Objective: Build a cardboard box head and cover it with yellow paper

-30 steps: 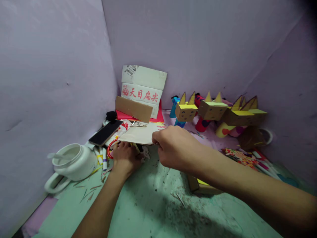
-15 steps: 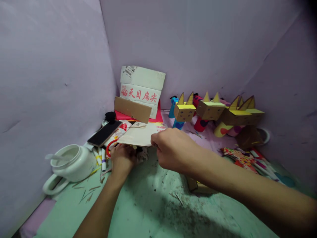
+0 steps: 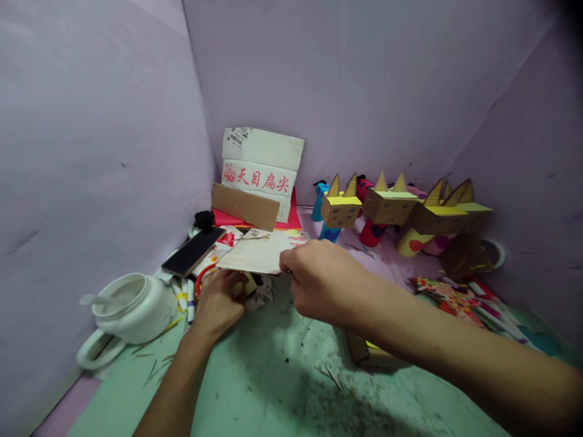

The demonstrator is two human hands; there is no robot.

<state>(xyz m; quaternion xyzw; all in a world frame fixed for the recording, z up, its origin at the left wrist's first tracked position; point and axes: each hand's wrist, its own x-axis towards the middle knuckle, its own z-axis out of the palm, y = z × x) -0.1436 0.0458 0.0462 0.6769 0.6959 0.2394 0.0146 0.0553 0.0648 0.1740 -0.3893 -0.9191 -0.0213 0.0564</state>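
My right hand (image 3: 325, 282) pinches the near right edge of a flat pale cardboard sheet (image 3: 257, 255) and holds it lifted off the green table top (image 3: 273, 388). Under that sheet my left hand (image 3: 217, 303) reaches in with curled fingers; they close round something small with a yellow part, which I cannot make out. A red ring-shaped handle (image 3: 200, 276) shows just left of my left hand. A crumpled grey scrap (image 3: 262, 297) lies between the two hands.
A black phone (image 3: 194, 250) rests on clutter left of the sheet, above several markers (image 3: 184, 291). A white jar with a spoon (image 3: 130, 306) stands at the left. A printed box (image 3: 262, 170) and cardboard animal figures (image 3: 387, 203) line the back wall. Coloured paper (image 3: 455, 294) lies right.
Both hands have shifted slightly toward me, the left drawn back a little from under the sheet. The right hand keeps its pinch on the cardboard sheet.
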